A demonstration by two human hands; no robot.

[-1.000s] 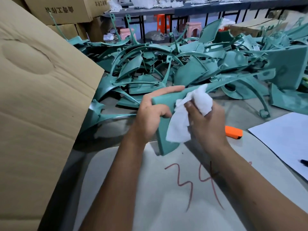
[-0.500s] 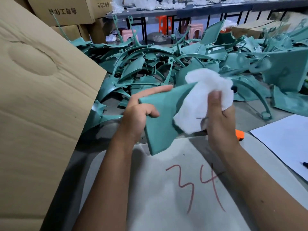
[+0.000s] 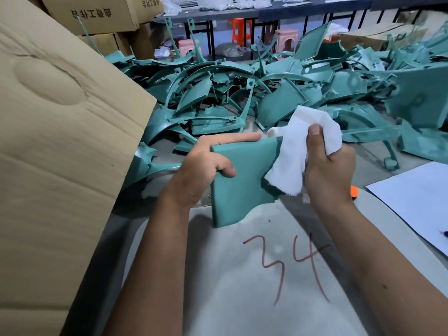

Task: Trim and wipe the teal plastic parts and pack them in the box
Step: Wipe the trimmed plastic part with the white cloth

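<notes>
We grip 1 part (image 3: pixel 240 180) in left fingers (image 3: pixel 225 169), right fingers (image 3: pixel 315 139) pinching the cloth (image 3: pixel 298 151) against it; beyond them a pile (image 3: pixel 278 93) awaits

Grey worktable (image 3: pixel 155 238) underneath, red "34" (image 3: pixel 288 265) scrawled on a pale sheet below the fingers. White paper (image 3: pixel 417 204) just right of them. Brown cartons (image 3: pixel 101 13) stacked far left beyond the fingers, printed characters on one. Long dark bench (image 3: pixel 278 10) across the back, white scraps on top. Orange stool (image 3: pixel 238 30) and pink stools (image 3: pixel 287 40) under it. Even indoor light, soft shadows.
</notes>
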